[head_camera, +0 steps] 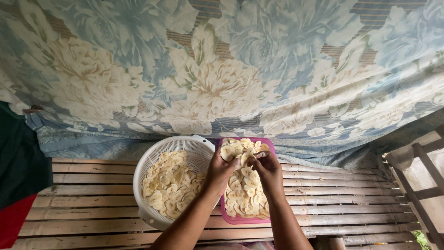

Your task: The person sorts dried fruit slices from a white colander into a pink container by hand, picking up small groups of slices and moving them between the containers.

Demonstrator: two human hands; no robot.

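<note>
Head view: both hands [221,169] [267,169] raised, fingers [235,163] pinching banana slices [245,159] above pink tray [225,212].

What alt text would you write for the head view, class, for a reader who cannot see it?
Two bare hands, the left hand and right hand, hold pale banana slices over a pink tray full of them. Beside it on a slatted bamboo bench sits a white colander of more slices; a floral cloth hangs behind.
</note>
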